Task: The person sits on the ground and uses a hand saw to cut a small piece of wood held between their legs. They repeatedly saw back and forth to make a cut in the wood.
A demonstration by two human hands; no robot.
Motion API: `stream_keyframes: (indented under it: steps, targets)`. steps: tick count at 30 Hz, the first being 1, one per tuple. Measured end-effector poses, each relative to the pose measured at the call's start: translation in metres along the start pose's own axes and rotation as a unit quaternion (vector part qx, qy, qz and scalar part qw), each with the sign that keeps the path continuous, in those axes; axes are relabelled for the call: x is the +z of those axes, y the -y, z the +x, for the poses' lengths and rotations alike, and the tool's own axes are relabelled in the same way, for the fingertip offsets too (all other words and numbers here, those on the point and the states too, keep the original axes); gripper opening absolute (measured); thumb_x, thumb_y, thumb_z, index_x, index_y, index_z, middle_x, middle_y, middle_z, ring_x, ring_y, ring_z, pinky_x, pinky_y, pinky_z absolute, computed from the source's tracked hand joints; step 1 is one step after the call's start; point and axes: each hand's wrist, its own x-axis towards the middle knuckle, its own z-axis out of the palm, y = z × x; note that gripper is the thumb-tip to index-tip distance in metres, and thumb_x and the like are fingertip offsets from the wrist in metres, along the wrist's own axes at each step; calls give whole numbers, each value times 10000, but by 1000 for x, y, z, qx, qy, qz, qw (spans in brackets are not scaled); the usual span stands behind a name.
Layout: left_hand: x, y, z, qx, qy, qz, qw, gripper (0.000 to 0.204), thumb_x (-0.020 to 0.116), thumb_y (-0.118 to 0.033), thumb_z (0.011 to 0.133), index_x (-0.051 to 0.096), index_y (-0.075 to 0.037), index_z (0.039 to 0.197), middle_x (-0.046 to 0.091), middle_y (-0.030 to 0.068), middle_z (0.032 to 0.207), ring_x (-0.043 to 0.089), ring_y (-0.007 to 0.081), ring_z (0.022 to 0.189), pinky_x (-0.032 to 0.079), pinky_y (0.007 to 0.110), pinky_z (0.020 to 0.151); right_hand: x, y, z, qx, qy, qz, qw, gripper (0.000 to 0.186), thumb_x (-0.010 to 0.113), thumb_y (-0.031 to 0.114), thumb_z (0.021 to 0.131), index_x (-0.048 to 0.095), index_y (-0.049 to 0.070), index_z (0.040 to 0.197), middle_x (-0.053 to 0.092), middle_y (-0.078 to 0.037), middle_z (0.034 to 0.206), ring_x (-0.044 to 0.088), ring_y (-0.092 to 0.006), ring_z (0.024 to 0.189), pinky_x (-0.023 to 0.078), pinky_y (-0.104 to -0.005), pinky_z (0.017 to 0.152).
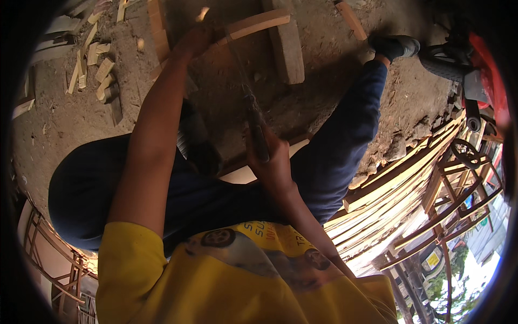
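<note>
My right hand [272, 162] is wrapped round the dark handle of a handsaw [258, 129]. Its narrow blade runs away from me and meets a slightly curved piece of wood [258, 23] near that piece's left end. My left hand [194, 43] grips the wood just left of the blade; its fingers are in shadow and partly hard to see. Under the right part of the curved piece lies a thick wooden beam [286, 48] on the dirt ground.
Wood offcuts [102, 70] lie scattered at the far left. Another short wooden piece [350, 20] rests near my shoe [396, 47]. Stacked planks [399, 183] stand to the right, beside a wooden frame [442, 216]. A black tyre [442, 62] and something red are at the far right.
</note>
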Motion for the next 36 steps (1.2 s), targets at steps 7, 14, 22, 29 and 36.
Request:
stream_keyframes:
  steps: [7,14,22,29,36]
  targets:
    - [-7,-22,-16,6,-36,-48,998,387,303,-228,993,593,-15,1136,620,224,1136,610,363,1049,492,443,872,-27,2,-45,25,-28,-17,999,86,620,24,862,584,-35,811,543,-54,565,511,-37,540,399,-254,458]
    - [-5,0,-7,44,-27,109,993,369,319,-240,989,580,-21,1132,624,208,1126,593,373,1072,485,453,886,-2,7,42,-20,19,32,999,108,631,22,864,571,-36,795,514,-40,554,485,-29,539,384,-253,451]
    - [-5,-11,-18,-71,-20,-71,995,400,328,-268,973,565,-54,1214,625,194,1142,585,359,1100,475,461,917,-24,-3,-35,9,-3,-19,1000,116,610,37,881,569,-18,787,480,-18,574,423,-27,542,342,-254,454]
    - [-6,-18,-17,-42,25,70,996,478,298,-357,957,592,-60,1189,606,204,1187,583,368,1100,440,489,950,1,17,38,47,29,74,996,90,607,32,880,568,-17,816,502,-21,585,436,-40,539,353,-260,455]
    - [5,-14,-16,-51,-36,-22,998,436,290,-319,967,612,-97,1160,609,188,1187,575,360,1114,448,483,947,-16,0,-12,1,10,-25,1000,117,626,33,872,557,-24,797,495,-40,565,449,-37,543,375,-261,461]
